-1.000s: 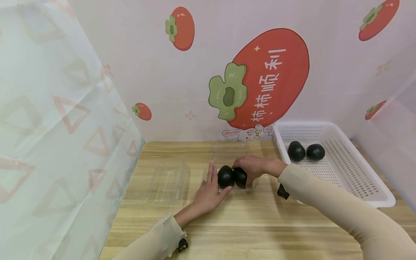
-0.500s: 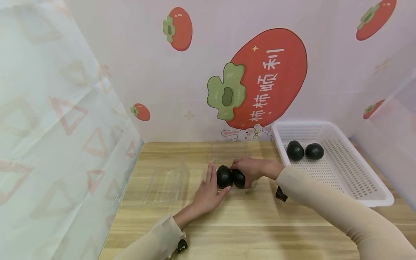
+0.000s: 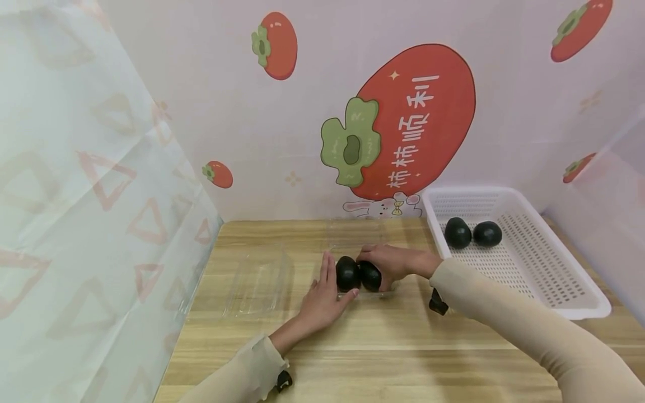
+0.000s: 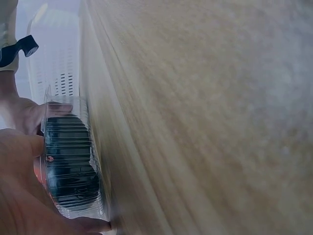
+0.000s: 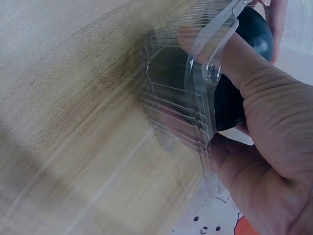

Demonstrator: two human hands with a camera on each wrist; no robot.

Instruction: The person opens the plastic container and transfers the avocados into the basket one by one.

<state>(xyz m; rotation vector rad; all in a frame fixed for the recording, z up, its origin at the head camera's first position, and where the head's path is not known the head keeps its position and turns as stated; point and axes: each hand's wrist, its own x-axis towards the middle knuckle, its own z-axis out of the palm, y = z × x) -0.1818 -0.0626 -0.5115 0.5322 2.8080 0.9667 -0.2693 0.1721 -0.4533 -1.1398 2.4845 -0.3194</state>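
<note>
Two dark green avocados (image 3: 347, 274) sit side by side in a clear plastic clamshell box (image 5: 201, 115) at the middle of the table. Its lid (image 3: 355, 230) appears to lie folded back toward the wall. My right hand (image 3: 392, 262) grips the right-hand avocado (image 3: 370, 276), fingers at the far side and thumb at the near side, down inside the box. Along the box's left side rest the straight fingers of my left hand (image 3: 322, 301), thumb by the front edge. Through the ribbed wall an avocado (image 4: 71, 156) shows in the left wrist view.
A second clear plastic box (image 3: 257, 282) stands open on the left of the wooden table (image 3: 393, 358). At the right, a white perforated basket (image 3: 549, 268) holds two more avocados (image 3: 487, 234). Printed sheets (image 3: 282, 129) enclose the back and sides.
Both hands stay nearly where they were around the box. The right hand shifts very slightly at its avocado; the whole head view has drifted a little.
</note>
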